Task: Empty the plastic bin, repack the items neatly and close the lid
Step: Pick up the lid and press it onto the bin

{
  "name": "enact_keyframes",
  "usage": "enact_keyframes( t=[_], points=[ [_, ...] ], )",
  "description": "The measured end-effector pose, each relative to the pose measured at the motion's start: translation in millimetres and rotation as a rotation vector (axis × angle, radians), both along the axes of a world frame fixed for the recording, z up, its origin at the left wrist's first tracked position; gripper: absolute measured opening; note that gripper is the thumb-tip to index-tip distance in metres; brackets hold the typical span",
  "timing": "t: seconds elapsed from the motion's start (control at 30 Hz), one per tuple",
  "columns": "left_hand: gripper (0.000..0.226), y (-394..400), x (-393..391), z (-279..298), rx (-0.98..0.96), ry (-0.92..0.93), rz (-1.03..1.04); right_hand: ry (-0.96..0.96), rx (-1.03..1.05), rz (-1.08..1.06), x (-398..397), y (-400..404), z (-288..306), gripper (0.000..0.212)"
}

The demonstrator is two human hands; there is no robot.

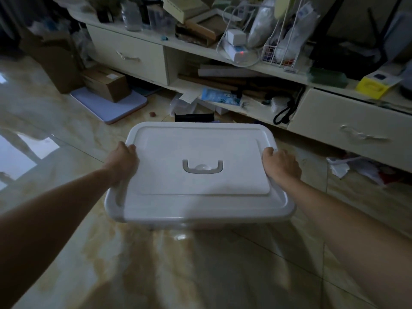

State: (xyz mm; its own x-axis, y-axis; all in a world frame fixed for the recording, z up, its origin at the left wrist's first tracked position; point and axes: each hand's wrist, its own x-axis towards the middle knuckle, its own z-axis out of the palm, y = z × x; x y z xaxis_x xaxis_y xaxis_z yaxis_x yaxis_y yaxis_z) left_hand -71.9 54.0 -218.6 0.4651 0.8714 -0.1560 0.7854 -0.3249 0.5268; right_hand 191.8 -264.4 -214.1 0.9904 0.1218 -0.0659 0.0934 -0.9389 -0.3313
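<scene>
Lid (200, 152) between both gripping hands

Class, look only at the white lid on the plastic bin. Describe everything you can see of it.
The lid is white, smooth plastic, rectangular with rounded corners, a raised rim and a flat inset panel. A grey handle lies folded flat in a recess at its centre. It sits level on the bin, above the glossy tiled floor. The left hand and right hand grip its short edges, fingers curled over the rim.

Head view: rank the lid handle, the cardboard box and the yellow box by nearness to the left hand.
1. Lid handle, on the bin lid, just right of the left hand.
2. Cardboard box, beyond, on the floor.
3. Yellow box, far right, on the cabinet.
</scene>
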Motion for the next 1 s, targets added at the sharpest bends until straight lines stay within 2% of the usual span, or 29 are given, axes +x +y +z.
enact_keyframes(
  t=[0.07,0.13,0.3,0.4,0.53,0.7,1.0],
  points=[
    [0.04,4.0,-2.9,3.6,-0.072,-0.054,0.017,0.011,-0.006,0.004,0.3,-1.2,0.9,0.071],
    [0.045,3.1,-5.8,3.6,-0.07,-0.024,0.041,0.022,-0.009,0.008,1.0,-2.2,1.2,0.075],
    [0.059,-10.8,-9.4,-3.6,0.079,0.114,-0.003,0.026,0.007,0.022,-2.9,-0.7,4.6,0.072],
    [0.05,-13.8,-8.0,-0.7,0.147,0.16,-0.076,0.031,0.018,0.012,-4.4,-2.2,3.0,0.072],
    [0.041,-8.2,-3.5,-3.0,0.09,0.119,-0.074,0.04,0.037,-0.003,-1.0,-6.4,0.7,0.073],
    [0.057,-3.4,5.9,-2.2,-0.091,-0.085,0.076,0.057,0.049,-0.016,3.0,-8.2,-0.2,0.074],
    [0.058,-9.6,3.6,2.8,0.017,0.019,0.015,0.049,0.042,-0.034,-5.2,-5.3,7.4,0.076]
  ],
)
